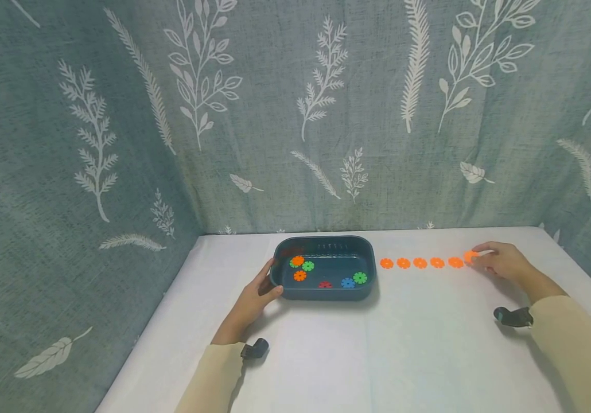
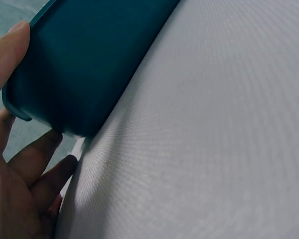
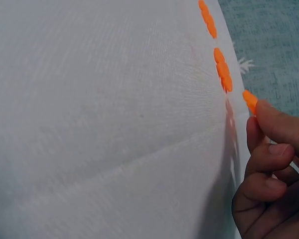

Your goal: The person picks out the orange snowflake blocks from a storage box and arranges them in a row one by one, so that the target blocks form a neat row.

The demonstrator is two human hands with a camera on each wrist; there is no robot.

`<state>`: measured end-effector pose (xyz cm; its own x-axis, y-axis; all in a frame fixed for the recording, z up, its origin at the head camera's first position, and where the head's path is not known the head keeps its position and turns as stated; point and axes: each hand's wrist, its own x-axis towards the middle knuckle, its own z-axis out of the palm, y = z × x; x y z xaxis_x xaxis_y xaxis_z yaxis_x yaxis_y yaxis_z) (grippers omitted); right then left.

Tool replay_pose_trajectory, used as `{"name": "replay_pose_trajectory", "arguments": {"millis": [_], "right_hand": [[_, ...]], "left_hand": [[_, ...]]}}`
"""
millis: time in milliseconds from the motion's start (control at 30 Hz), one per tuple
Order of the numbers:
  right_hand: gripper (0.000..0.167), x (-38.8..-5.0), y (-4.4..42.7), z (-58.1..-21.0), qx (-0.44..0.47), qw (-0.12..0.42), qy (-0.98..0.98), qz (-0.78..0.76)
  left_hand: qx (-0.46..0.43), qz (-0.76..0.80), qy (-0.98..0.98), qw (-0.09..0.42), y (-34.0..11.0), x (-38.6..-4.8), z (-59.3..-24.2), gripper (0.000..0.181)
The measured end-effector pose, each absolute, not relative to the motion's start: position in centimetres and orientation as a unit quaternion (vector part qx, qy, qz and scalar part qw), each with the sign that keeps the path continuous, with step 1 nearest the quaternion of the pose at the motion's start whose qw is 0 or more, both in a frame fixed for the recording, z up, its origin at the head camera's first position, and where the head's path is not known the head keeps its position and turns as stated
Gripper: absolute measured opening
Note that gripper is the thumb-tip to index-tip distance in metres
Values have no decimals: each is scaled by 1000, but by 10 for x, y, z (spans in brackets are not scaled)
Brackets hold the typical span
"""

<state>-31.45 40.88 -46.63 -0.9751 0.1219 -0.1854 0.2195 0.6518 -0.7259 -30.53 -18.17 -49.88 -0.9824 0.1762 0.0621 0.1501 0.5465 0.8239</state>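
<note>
My right hand [image 1: 502, 264] pinches an orange disc [image 1: 470, 257] at the right end of a row of orange discs [image 1: 420, 263] on the white table. In the right wrist view, the pinched disc [image 3: 249, 101] is between thumb and finger of the hand [image 3: 274, 164], just off the cloth. My left hand [image 1: 251, 301] holds the left end of a dark teal tray [image 1: 326, 294], thumb at the near rim and fingers around the outer side. The left wrist view has the hand [image 2: 25, 164] at the tray's corner [image 2: 89, 64].
Inside the tray lie orange discs [image 1: 300, 276], green discs [image 1: 360, 278], a blue disc [image 1: 348, 283] and a red disc [image 1: 325, 284]. A patterned grey-green curtain [image 1: 275, 115] stands behind and left of the white table [image 1: 316, 355].
</note>
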Motion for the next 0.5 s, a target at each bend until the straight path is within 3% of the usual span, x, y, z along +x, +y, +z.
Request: {"name": "replay_pose_trajectory", "arguments": {"millis": [500], "right_hand": [[48, -314, 408, -468, 70, 56, 935, -343]], "left_hand": [[92, 466, 880, 17, -181, -305, -497, 81]]}}
